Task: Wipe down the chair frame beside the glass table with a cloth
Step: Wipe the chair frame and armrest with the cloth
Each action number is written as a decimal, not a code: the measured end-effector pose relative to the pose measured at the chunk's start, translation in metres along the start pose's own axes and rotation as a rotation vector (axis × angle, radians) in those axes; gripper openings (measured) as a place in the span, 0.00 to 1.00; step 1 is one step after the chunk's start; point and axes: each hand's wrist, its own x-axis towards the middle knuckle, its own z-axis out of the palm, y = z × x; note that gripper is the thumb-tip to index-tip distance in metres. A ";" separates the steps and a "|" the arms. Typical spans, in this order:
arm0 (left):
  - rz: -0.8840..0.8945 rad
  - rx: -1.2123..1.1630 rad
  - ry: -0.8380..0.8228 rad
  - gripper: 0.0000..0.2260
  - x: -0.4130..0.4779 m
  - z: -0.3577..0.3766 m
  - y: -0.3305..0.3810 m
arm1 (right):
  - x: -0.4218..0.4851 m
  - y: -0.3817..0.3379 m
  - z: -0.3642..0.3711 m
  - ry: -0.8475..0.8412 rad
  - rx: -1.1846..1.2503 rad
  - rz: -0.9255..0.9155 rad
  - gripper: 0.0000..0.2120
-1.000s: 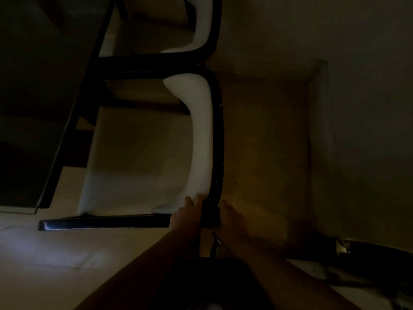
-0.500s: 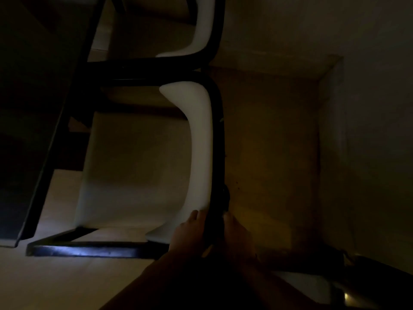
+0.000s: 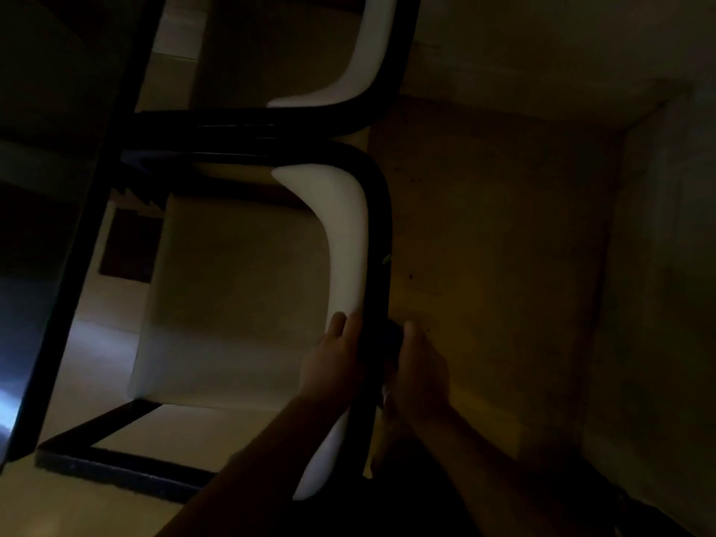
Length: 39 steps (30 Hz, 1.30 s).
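Near the white chair's back, 2 hands, left hand and right hand, flank the curved black metal chair frame, finger grip and cloth indiscernible, far stretch seemingly unwiped.

Dim home dining area: white-seated chairs beside a glass table, tiled floor
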 end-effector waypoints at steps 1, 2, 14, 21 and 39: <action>0.009 0.017 0.022 0.15 0.015 -0.004 0.003 | 0.016 -0.006 -0.008 0.001 0.004 -0.022 0.24; 0.021 0.041 0.046 0.16 0.032 -0.009 0.006 | 0.032 -0.011 -0.015 0.002 0.019 -0.043 0.26; 0.060 0.062 0.251 0.14 0.205 -0.073 0.031 | 0.214 -0.067 -0.066 0.098 0.017 -0.168 0.21; -0.050 0.047 0.210 0.06 0.272 -0.118 0.053 | 0.285 -0.091 -0.090 -0.021 0.122 -0.096 0.29; -0.016 -0.167 0.151 0.05 0.125 -0.057 0.025 | 0.120 -0.047 -0.066 -0.078 0.115 -0.066 0.29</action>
